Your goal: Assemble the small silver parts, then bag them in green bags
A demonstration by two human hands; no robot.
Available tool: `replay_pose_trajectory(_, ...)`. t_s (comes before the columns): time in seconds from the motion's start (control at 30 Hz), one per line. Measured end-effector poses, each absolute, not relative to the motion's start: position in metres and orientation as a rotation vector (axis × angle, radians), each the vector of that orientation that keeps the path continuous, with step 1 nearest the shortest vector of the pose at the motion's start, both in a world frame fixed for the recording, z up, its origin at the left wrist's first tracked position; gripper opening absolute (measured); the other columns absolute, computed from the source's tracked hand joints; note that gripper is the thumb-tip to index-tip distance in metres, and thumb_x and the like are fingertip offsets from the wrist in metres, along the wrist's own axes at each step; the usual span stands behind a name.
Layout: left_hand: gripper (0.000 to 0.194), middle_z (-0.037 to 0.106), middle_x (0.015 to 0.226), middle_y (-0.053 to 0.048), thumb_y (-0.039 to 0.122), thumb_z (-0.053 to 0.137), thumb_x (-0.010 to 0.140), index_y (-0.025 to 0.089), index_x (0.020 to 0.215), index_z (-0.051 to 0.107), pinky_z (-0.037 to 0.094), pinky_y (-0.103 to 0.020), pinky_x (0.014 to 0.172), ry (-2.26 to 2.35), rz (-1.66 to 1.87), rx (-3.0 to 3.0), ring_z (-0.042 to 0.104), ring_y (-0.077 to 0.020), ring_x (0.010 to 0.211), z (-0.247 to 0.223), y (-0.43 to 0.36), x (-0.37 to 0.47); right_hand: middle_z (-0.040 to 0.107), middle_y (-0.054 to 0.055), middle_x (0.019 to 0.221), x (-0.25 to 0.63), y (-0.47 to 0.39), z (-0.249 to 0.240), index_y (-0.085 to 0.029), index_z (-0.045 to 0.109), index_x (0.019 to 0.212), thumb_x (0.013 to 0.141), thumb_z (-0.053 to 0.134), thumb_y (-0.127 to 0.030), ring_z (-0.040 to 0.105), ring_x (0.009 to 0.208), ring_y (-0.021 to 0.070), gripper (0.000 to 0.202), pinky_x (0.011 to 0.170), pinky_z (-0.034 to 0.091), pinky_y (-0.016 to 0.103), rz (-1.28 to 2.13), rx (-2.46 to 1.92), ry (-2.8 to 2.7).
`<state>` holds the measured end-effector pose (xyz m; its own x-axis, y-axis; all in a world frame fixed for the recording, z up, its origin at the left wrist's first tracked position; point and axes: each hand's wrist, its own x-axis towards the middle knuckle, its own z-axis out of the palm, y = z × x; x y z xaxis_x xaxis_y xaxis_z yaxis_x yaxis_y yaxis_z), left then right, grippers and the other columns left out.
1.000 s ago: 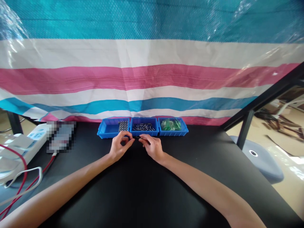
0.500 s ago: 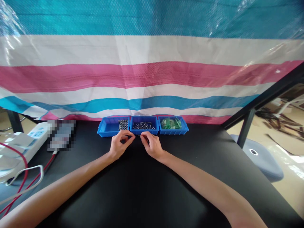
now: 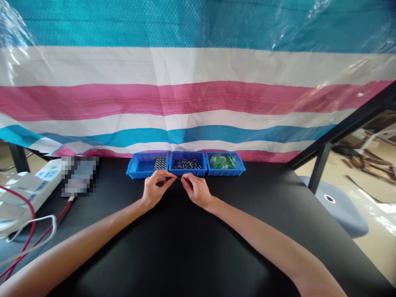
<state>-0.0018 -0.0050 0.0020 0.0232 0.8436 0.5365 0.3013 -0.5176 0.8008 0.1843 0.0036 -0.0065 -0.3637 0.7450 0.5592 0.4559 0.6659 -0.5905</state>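
Observation:
My left hand (image 3: 155, 189) is closed in a pinch in front of the left and middle bins; what its fingertips hold is too small to make out. Facing it, my right hand (image 3: 198, 189) pinches one end of a thin, small metal piece (image 3: 179, 178) that spans the narrow gap between the fingertips. Behind them three blue bins stand in a row. The left bin (image 3: 140, 166) has small round metal parts on its right side. Many short metal pins or screws lie in the middle bin (image 3: 187, 164). Green and clear packets fill the right bin (image 3: 223, 161).
A white power strip (image 3: 46, 181) and a blurred-out device (image 3: 81, 175) with red and white cables lie on the black table (image 3: 173, 247) at left. A striped sheet (image 3: 198, 99) hangs behind the bins. Beyond the right edge is a grey stool (image 3: 343, 210).
My right hand has shifted slightly left, and its fingers are closer together. The thin piece now bridges the gap toward my left fingertips. My left hand has barely moved.

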Motion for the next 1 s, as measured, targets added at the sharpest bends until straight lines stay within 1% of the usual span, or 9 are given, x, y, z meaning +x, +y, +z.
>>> replay_pose_trajectory(0.1, 0.018, 0.073, 0.086, -0.004, 0.021, 0.070, 0.080, 0.017, 0.093, 0.060, 0.057, -0.023, 0.064, 1.155, 1.524, 1.833, 0.070, -0.0145, 0.073, 0.0008, -0.0046, -0.0019, 0.062, 0.001, 0.072, 0.1842, 0.0032, -0.0070, -0.019, 0.056, 0.093, 0.097, 0.042, -0.025, 0.060, 0.061, 0.0129, 0.016, 0.061, 0.043, 0.022, 0.419, -0.926, -2.029)
replay_pose_trajectory(0.2, 0.017, 0.073, 0.086, -0.004, 0.022, 0.070, 0.080, 0.017, 0.093, 0.060, 0.057, -0.025, 0.065, 1.160, 1.522, 1.834, 0.071, -0.0152, 0.074, 0.0005, -0.0045, -0.0018, 0.063, 0.001, 0.072, 0.1839, 0.0030, -0.0072, -0.019, 0.057, 0.092, 0.097, 0.042, -0.026, 0.060, 0.061, 0.0130, 0.017, 0.061, 0.043, 0.022, 0.413, -0.927, -2.029)
replay_pose_trajectory(0.47, 0.016, 0.073, 0.085, -0.004, 0.022, 0.070, 0.080, 0.018, 0.092, 0.060, 0.057, -0.025, 0.063, 1.172, 1.512, 1.863, 0.070, -0.0154, 0.071, 0.0014, -0.0055, -0.0019, 0.064, 0.002, 0.074, 0.1834, 0.0047, -0.0095, -0.019, 0.057, 0.093, 0.098, 0.042, -0.027, 0.061, 0.062, 0.0134, 0.017, 0.060, 0.043, 0.023, 0.433, -0.912, -2.026)
replay_pose_trajectory(0.63, 0.017, 0.074, 0.085, -0.003, 0.021, 0.070, 0.080, 0.019, 0.092, 0.059, 0.056, -0.025, 0.062, 1.161, 1.493, 1.880, 0.070, -0.0147, 0.068, -0.0003, -0.0050, -0.0034, 0.063, 0.001, 0.069, 0.1839, 0.0062, -0.0092, -0.019, 0.057, 0.088, 0.098, 0.042, -0.025, 0.060, 0.059, 0.0134, 0.019, 0.059, 0.043, 0.022, 0.481, -0.893, -2.003)
replay_pose_trajectory(1.0, 0.020, 0.074, 0.084, -0.004, 0.027, 0.070, 0.080, 0.018, 0.093, 0.057, 0.056, -0.027, 0.061, 1.159, 1.438, 1.883, 0.070, -0.0161, 0.068, 0.0001, -0.0054, -0.0038, 0.065, 0.002, 0.070, 0.1856, 0.0062, -0.0099, -0.019, 0.058, 0.088, 0.098, 0.041, -0.026, 0.063, 0.062, 0.0140, 0.020, 0.060, 0.045, 0.022, 0.477, -0.903, -2.001)
